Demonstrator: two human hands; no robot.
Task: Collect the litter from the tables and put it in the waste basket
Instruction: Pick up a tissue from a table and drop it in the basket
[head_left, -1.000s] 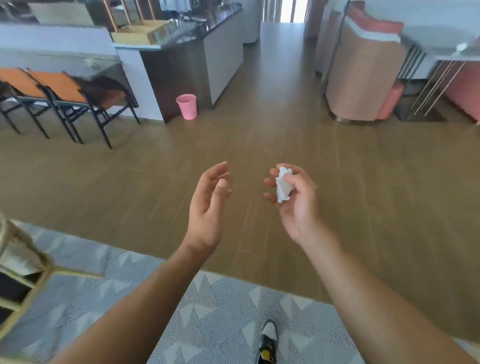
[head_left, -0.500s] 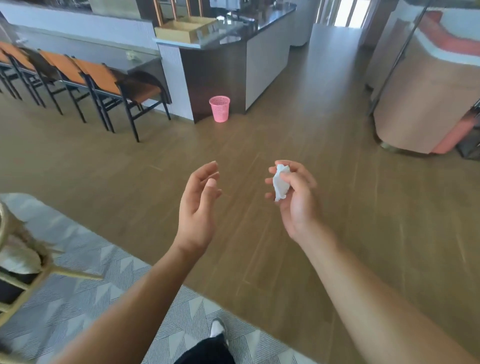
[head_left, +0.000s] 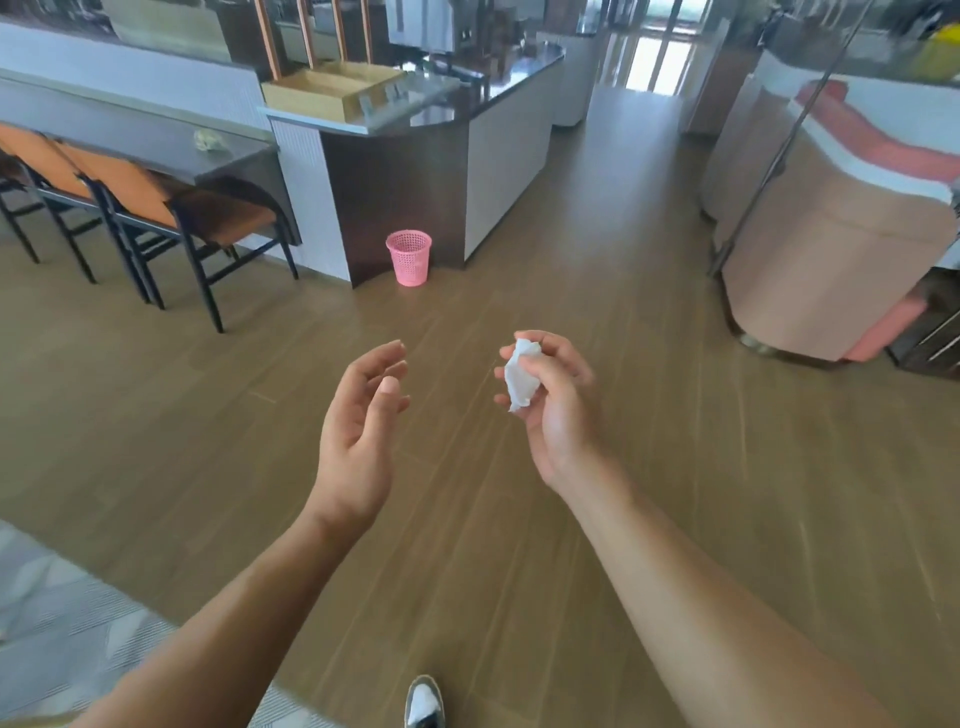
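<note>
Inside right hand (head_left: 558, 410) grip: crumpled tissue (head_left: 521, 380), half-showing.

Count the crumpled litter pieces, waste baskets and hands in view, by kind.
Crumpled litter: 2, white wad gripped in the right hand, pale wad on the grey table.
Pink waste basket: 1.
Hands: 2, counting the empty left hand.
Total: 5.

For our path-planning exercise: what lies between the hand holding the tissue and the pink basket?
Only bare wood floor, as the head view shows, between the right hand, gripping the tissue, and the basket.
</note>
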